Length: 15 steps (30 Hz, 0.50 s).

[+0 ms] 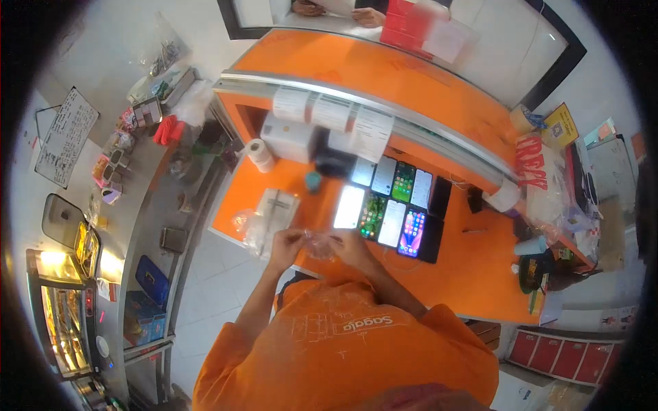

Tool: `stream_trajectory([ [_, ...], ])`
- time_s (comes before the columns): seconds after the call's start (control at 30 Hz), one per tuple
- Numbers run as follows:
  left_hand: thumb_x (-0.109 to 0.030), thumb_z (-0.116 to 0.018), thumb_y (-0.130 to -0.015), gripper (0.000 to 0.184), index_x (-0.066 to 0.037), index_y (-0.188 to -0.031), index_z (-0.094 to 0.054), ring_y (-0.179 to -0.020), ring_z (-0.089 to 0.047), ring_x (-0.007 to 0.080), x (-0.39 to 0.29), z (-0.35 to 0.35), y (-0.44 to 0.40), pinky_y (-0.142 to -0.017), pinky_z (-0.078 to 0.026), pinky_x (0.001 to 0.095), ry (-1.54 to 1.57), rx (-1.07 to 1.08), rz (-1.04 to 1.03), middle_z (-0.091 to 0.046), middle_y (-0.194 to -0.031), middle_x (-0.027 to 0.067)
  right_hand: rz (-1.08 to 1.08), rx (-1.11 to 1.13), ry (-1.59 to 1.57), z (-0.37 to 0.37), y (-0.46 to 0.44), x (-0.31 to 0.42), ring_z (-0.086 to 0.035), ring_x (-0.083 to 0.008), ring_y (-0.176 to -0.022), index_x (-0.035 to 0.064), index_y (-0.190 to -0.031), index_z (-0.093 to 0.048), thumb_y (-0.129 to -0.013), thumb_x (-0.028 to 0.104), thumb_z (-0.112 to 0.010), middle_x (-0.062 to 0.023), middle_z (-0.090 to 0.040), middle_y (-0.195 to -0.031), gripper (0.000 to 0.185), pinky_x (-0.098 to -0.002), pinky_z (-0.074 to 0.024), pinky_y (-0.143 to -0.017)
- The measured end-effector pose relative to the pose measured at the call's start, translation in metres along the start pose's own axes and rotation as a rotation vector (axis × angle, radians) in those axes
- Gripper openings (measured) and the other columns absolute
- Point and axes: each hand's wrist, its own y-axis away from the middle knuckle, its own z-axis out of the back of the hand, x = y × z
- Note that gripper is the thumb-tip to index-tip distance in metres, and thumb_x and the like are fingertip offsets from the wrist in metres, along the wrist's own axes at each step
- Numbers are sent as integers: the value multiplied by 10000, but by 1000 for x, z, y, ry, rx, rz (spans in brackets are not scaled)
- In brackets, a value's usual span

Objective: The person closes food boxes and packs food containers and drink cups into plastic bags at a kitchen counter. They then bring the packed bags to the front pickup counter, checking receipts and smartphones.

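At the front edge of an orange desk point(466, 281), a small clear plastic bag point(319, 244) stretches between my two hands. The fingers of my left hand point(287, 246) pinch its left side. On the other side, my right hand point(348, 248) grips the bag, with its fingertips partly hidden. Just beyond my right hand lie several phones in rows, most with lit screens, among them a white-screened phone point(349, 207) and a phone with a colourful screen point(412, 233). More crumpled clear plastic point(256, 231) lies left of my left hand, against a pale box point(277, 207).
A paper roll point(259, 155), a white box-shaped device point(288, 139) and a small teal item point(312, 181) stand at the back left. Paper sheets point(373, 130) hang from the raised counter point(384, 65). Another person's hand point(369, 17) shows beyond it. A cup point(530, 246) stands at right.
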Motion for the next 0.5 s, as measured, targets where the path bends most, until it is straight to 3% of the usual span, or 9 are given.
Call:
stream_trajectory([
  [0.03,-56,-654,-874,135,25,-958,-723,-753,-667,140,11,5,-4,-695,-523,283,-240,-43,-81,-728,-829,119,-16,-30,33,-10,1,-2,-674,-192,-790,35,-1180,-653,-892,82,-637,-135,-710,-960,292,-303,-526,-684],
  [0.13,-39,-661,-861,142,25,-974,-718,-743,-669,142,16,12,-7,-681,-528,286,-107,-81,-62,-725,-822,130,19,-287,-129,-19,3,37,-673,-187,-760,14,-1127,-664,-902,78,-620,-146,-707,-888,238,-295,-521,-655],
  [0.33,-37,-664,-859,124,28,-953,-710,-770,-686,166,18,28,-9,-685,-538,301,-110,-27,-42,-728,-862,141,-53,-298,238,-27,5,50,-684,-190,-739,-2,-1044,-673,-906,64,-622,-143,-714,-840,161,-310,-531,-645],
  [0.5,-67,-666,-856,157,23,-979,-704,-792,-704,223,19,41,-14,-704,-548,338,-112,73,-131,-715,-890,179,-185,-340,57,-45,-2,44,-686,-183,-724,-17,-1017,-676,-922,58,-618,-130,-716,-839,135,-305,-538,-624],
])
